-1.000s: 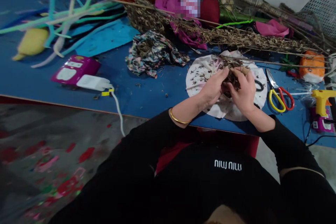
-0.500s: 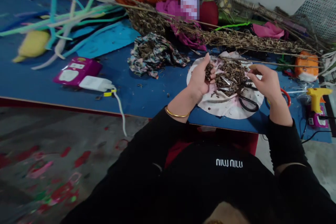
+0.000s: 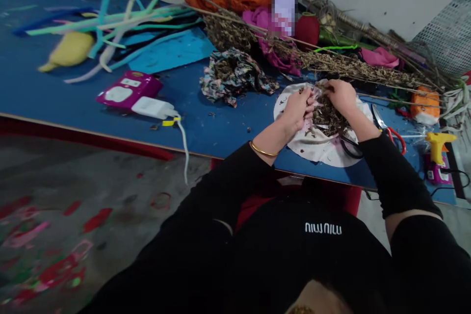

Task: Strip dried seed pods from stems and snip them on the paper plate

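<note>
A round white cloth point(image 3: 312, 149) lies near the table's front edge with a heap of crumbled dried leaves point(image 3: 326, 117) on it. At the heap's left side, my left hand point(image 3: 297, 109) is closed, with brown bits of dried leaf showing at its fingers. My right hand point(image 3: 342, 98) reaches over the far side of the heap, its fingertips pinched on dried leaves by the cloth's rim. Black-handled scissors point(image 3: 351, 148) rest on the cloth, partly covered by leaves and my right forearm. Red-handled scissors point(image 3: 396, 140) lie to the right.
Left of the cloth sit a crumpled patterned fabric point(image 3: 239, 78) and a purple power strip point(image 3: 128, 91) with a white plug. Long dried stalks point(image 3: 353, 61) stretch along the back. A yellow glue gun point(image 3: 437, 144) stands at the right. Coloured scraps point(image 3: 59, 267) litter the floor.
My right hand has moved left and away from me, from the heap's right side to its far side. My left hand's fingers have curled more closed. The view has shifted a little.
</note>
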Tool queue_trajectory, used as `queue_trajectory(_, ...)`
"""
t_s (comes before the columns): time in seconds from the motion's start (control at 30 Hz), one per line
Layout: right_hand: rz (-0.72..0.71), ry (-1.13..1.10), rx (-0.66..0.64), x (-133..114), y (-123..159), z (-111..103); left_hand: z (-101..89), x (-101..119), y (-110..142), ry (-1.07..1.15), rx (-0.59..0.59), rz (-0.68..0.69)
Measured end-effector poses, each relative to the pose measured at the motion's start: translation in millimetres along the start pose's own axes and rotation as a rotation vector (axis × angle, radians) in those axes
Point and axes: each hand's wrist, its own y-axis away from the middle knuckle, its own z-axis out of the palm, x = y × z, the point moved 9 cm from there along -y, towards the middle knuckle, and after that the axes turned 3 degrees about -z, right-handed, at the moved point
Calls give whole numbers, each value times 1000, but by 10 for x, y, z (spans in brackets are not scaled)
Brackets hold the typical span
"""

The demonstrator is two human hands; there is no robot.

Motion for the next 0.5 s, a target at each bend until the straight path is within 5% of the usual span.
queue_trajectory(0.13, -8, -389, 174, 125, 133, -296, -29, 201, 32, 38, 68, 229)
queue_trajectory(0.3, -53, -781, 24, -3, 449, -318, 76, 362, 169, -78, -22, 387)
queue_trajectory(0.5, 1, -697, 190, -207, 753, -267, 247, 180, 136, -184, -151, 329)
